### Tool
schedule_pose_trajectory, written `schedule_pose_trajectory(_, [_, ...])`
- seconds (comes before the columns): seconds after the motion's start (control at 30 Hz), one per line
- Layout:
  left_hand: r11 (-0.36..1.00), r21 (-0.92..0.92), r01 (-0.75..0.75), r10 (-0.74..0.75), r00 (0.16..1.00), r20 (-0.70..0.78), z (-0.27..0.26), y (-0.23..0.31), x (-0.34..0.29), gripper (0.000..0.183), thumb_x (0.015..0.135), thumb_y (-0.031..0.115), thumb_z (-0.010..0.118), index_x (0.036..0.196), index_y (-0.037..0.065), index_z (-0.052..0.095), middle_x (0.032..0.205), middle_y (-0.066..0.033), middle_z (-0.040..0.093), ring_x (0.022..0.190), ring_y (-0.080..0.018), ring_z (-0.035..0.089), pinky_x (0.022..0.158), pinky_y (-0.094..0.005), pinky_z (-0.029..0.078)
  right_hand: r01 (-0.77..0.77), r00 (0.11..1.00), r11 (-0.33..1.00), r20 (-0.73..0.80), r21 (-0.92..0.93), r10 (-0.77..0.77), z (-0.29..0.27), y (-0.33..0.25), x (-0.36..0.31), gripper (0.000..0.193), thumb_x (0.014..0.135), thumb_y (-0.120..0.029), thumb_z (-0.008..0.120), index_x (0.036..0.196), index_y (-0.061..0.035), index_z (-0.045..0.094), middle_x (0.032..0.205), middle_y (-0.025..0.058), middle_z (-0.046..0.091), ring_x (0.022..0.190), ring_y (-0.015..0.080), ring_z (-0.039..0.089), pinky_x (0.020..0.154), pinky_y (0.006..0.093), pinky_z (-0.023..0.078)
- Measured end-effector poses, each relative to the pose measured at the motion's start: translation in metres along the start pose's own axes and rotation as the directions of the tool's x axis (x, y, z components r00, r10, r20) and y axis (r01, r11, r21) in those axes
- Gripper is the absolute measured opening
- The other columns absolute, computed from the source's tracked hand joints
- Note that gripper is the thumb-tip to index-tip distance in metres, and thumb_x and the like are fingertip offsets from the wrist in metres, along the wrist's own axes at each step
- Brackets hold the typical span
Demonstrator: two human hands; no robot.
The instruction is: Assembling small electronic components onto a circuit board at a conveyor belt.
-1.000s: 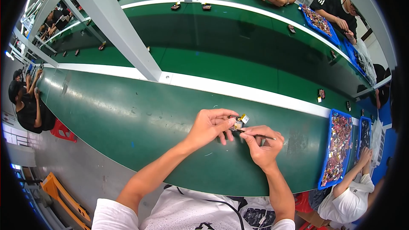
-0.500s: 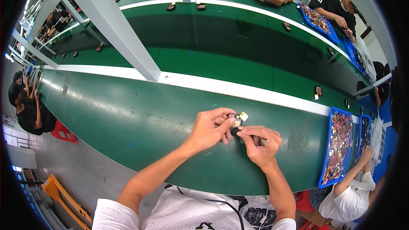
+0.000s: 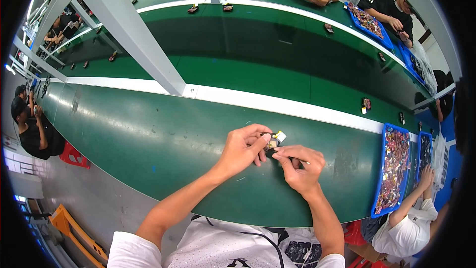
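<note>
Over the near green table, my left hand (image 3: 244, 149) is closed around a small black electronic housing (image 3: 270, 144). The housing's open face shows a pale part inside, and a white square piece with a yellow edge (image 3: 280, 136) sticks out at its upper right. My right hand (image 3: 303, 167) is pinched at the housing's lower right edge. A thin dark stick-like tool (image 3: 300, 161) with a pale end shows between its fingers; its exact kind is unclear. The fingertips hide part of the housing.
At right stands a blue tray (image 3: 375, 203) heaped with small colourful parts, with another blue tray (image 3: 420, 165) and a co-worker's hands (image 3: 425, 178) beside it. Beyond the white rail (image 3: 277, 105), a green conveyor belt (image 3: 238, 74) carries several small housings. A grey post (image 3: 134, 34) rises at left.
The housings on the belt have shifted slightly left. My hands keep hold of the housing and have moved only a little; the housing is tilted slightly differently.
</note>
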State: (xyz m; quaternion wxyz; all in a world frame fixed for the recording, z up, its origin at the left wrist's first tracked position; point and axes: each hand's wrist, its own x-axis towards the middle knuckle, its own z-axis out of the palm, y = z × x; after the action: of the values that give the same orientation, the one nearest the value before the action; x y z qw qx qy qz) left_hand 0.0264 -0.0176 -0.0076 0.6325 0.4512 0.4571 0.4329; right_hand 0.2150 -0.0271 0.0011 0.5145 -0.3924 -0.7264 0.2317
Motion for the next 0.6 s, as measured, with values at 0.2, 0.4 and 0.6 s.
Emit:
schedule_pose_trajectory(0.2, [0.994, 0.085, 0.071, -0.065, 0.995, -0.074, 0.001, 0.008, 0.0, 0.016, 0.097, 0.007, 0.065, 0.106, -0.006, 0.067, 0.083, -0.0099, 0.073, 0.052, -0.0075, 0.059, 0.045, -0.0226, 0.044, 0.03, 0.999, 0.999, 0.009, 0.012, -0.031, 0.002, -0.003, -0.001, 0.014, 0.073, 0.001, 0.083, 0.079, -0.0073, 0.074, 0.08, 0.006, 0.077, 0.045, 0.0099, 0.055, 0.045, 0.0246, 0.04])
schedule_pose_trajectory(0.4, [0.992, 0.117, 0.049, -0.034, 0.992, -0.124, 0.003, 0.006, -0.002, 0.017, 0.095, 0.008, 0.067, 0.103, -0.006, 0.069, 0.081, -0.0096, 0.074, 0.051, -0.0056, 0.056, 0.044, -0.0215, 0.041, 0.03, 0.999, 0.999, 0.03, -0.015, -0.029, 0.002, -0.003, -0.001, 0.013, 0.073, 0.0, 0.083, 0.079, -0.008, 0.074, 0.08, 0.0041, 0.077, 0.046, 0.0106, 0.056, 0.046, 0.0246, 0.041])
schedule_pose_trajectory(0.6, [0.996, 0.086, 0.0, 0.007, 0.996, -0.086, 0.002, 0.007, -0.003, 0.019, 0.097, 0.007, 0.066, 0.111, -0.006, 0.067, 0.084, -0.0082, 0.073, 0.053, -0.0059, 0.056, 0.044, -0.0217, 0.041, 0.024, 1.0, 1.0, 0.01, 0.0, -0.024, 0.003, -0.001, -0.001, 0.014, 0.073, 0.001, 0.083, 0.08, -0.0078, 0.075, 0.08, 0.0046, 0.077, 0.045, 0.0102, 0.056, 0.046, 0.0247, 0.041])
